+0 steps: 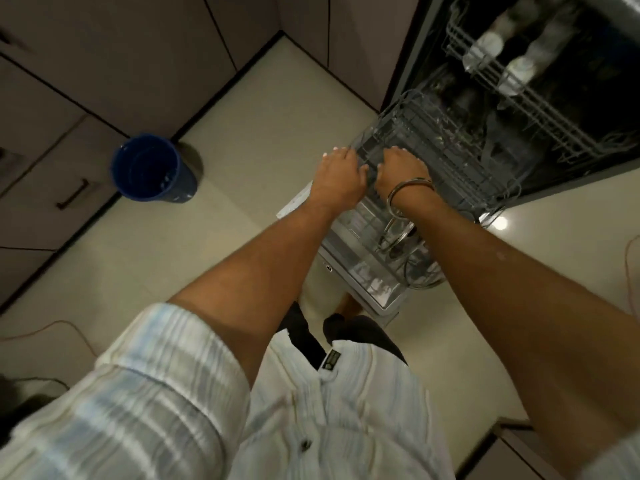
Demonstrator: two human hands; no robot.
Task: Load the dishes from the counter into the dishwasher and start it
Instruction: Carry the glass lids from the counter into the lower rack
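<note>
Stretching away left of the hands, bare floor (263, 140) is being left open as far as a blue bin (152, 169). The lower rack (433, 157), pulled out over the dishwasher's open door (363, 271), is being gripped along its near edge by the left hand (341, 174) and right hand (401, 168), fingers curled tight, side by side.

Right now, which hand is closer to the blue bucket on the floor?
Left. The left hand grips the rack's front edge on the side facing the blue bucket; the right hand grips it farther away.
</note>
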